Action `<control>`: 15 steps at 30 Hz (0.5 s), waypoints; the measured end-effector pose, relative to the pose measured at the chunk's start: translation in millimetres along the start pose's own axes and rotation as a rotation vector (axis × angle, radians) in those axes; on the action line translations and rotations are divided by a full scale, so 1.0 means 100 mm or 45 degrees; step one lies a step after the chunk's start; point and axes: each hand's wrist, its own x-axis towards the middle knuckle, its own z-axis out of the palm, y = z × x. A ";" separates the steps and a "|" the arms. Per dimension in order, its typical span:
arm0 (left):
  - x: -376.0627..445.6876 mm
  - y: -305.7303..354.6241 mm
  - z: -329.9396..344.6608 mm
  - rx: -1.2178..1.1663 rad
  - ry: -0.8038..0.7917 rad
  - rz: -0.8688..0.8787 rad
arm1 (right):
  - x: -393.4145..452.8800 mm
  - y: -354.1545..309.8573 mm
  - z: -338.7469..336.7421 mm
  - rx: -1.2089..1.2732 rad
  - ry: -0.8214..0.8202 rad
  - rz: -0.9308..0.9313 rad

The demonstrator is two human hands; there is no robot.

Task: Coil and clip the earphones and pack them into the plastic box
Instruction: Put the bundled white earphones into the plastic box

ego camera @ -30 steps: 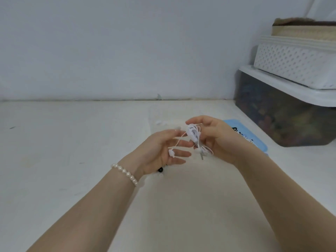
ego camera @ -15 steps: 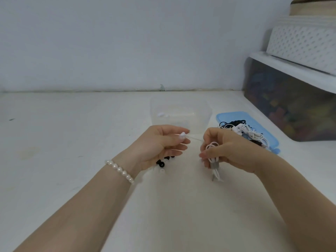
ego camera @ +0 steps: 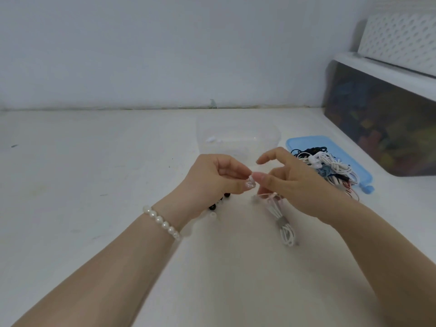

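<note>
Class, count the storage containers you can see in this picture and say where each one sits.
3: a clear box beyond the hands, a dark bin at the right wall, a white basket stacked on that bin. Others may lie out of view.

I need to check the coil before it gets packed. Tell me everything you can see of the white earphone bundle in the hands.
The white earphone bundle is thin white cable folded into a long narrow hank, cinched near its lower end by a small grey clip. Below the clip a loop of cable fans out towards the table; whether it touches is unclear. The upper end runs under the right hand, whose fingers hold it. A loose end leads to the left hand, which pinches a small white piece, probably an earbud.
</note>
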 end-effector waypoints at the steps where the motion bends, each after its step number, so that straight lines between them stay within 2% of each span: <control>1: 0.00 0.00 0.00 0.002 -0.001 0.005 | 0.01 0.00 0.02 0.036 0.020 -0.056; 5: -0.02 0.04 -0.06 0.005 -0.054 -0.024 | 0.05 0.05 0.06 0.093 0.103 -0.113; 7: 0.01 0.10 -0.20 0.050 -0.008 -0.002 | 0.06 0.07 0.03 0.175 0.169 -0.098; 11: 0.03 0.14 -0.61 0.418 0.238 0.029 | 0.09 0.09 -0.02 0.416 0.199 -0.006; 15: 0.03 0.05 -0.70 0.728 0.122 -0.116 | 0.09 0.09 0.00 0.662 0.168 0.071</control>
